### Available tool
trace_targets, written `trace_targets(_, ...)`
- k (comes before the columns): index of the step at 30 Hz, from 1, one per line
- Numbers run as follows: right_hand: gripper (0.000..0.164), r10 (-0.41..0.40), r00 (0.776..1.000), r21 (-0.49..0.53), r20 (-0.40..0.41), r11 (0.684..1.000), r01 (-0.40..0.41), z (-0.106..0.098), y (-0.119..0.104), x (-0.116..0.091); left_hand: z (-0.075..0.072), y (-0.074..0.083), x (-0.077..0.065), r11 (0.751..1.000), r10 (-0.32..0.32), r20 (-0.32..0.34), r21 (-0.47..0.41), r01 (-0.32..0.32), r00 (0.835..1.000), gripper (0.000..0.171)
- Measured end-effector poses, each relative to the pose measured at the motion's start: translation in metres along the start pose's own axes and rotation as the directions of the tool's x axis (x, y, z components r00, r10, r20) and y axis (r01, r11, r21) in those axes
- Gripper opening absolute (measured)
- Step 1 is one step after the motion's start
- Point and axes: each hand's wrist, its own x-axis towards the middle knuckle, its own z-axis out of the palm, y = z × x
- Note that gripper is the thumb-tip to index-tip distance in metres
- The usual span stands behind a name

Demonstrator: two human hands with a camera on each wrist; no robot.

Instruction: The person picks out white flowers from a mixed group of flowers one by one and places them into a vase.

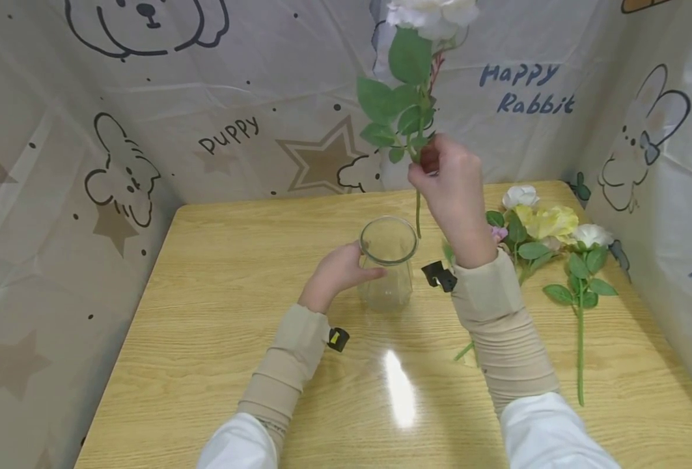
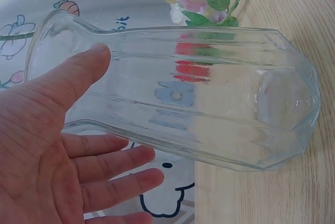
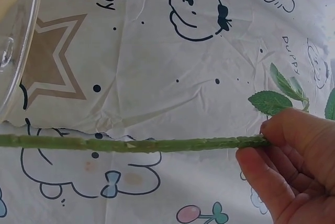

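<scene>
A clear glass vase [image 1: 389, 290] with a flared rim stands upright on the wooden table. My left hand [image 1: 338, 270] holds it near the neck, the thumb across the near side. In the left wrist view the fingers [image 2: 115, 190] lie spread along one side of the glass vase [image 2: 235, 98]. Above and right of the rim, my right hand [image 1: 454, 192] pinches the green stem of a white flower [image 1: 433, 14] with broad leaves. The bare stem [image 3: 131, 144] hangs down between thumb and fingers, its lower end beside the rim, outside the vase.
On the table's right side lie several flowers, including a yellow flower [image 1: 551, 223], a white flower [image 1: 520, 195] and another white flower [image 1: 593, 236] with a long stem. A printed cloth [image 1: 234, 169] encloses the table's back and sides. The wooden tabletop [image 1: 222, 273] extends left of the vase.
</scene>
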Motion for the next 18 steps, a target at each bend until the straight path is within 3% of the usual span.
trace_targets(18, 0.011, -0.042, 0.998, 0.073, -0.039, 0.996, 0.045, 0.0054, -0.0043, -0.0059, -0.0017, 0.004, -0.0015, 0.995, -0.038, 0.007, 0.093, 0.037, 0.999, 0.069)
